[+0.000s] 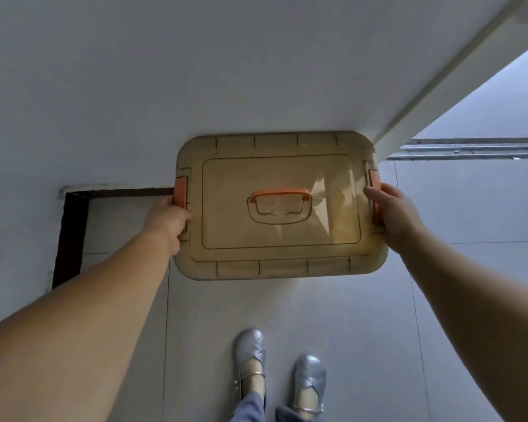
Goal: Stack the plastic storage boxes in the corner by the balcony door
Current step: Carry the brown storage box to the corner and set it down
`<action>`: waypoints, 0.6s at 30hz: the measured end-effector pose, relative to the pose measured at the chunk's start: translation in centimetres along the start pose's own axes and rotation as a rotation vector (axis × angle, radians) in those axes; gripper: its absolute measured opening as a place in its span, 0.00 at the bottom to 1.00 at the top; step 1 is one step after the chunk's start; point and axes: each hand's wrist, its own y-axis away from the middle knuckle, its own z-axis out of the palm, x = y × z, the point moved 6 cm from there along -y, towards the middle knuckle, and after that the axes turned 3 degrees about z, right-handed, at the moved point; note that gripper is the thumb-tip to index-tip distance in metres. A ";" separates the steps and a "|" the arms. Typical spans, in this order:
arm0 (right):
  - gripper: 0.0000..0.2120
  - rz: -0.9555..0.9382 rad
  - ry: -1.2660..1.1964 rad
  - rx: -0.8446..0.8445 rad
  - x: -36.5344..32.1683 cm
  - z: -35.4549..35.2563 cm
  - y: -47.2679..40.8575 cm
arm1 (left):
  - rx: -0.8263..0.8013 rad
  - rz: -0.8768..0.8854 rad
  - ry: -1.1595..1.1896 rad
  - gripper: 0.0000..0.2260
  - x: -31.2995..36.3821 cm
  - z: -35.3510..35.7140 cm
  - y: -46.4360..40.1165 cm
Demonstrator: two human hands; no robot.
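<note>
A translucent amber plastic storage box (281, 239) with an orange carry handle (280, 193) on its lid and orange side latches fills the middle of the head view, seen from above. It is tucked against the white wall in the corner beside the door frame. My left hand (169, 219) grips its left end at the orange latch. My right hand (392, 217) grips its right end over the other latch. Whatever is under the box is hidden by its lid.
The white wall (195, 71) runs behind the box. A white balcony door frame (433, 86) and its metal floor track (476, 149) lie to the right. A dark-edged floor recess (73, 226) sits at the left. My feet in silver shoes (250, 354) stand on grey tiles.
</note>
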 end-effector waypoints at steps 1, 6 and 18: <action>0.24 -0.005 0.000 0.020 0.2 -0.1 -0.1 | -0.014 0.001 0.026 0.25 0.0 0.0 -0.1; 0.28 0.014 0.079 0.169 2.0 -1.4 0.9 | 0.083 0.064 0.021 0.28 -1.0 -0.6 0.7; 0.22 -0.044 0.165 0.279 3.8 -1.2 4.1 | 0.348 0.147 -0.014 0.19 -5.0 -1.1 4.9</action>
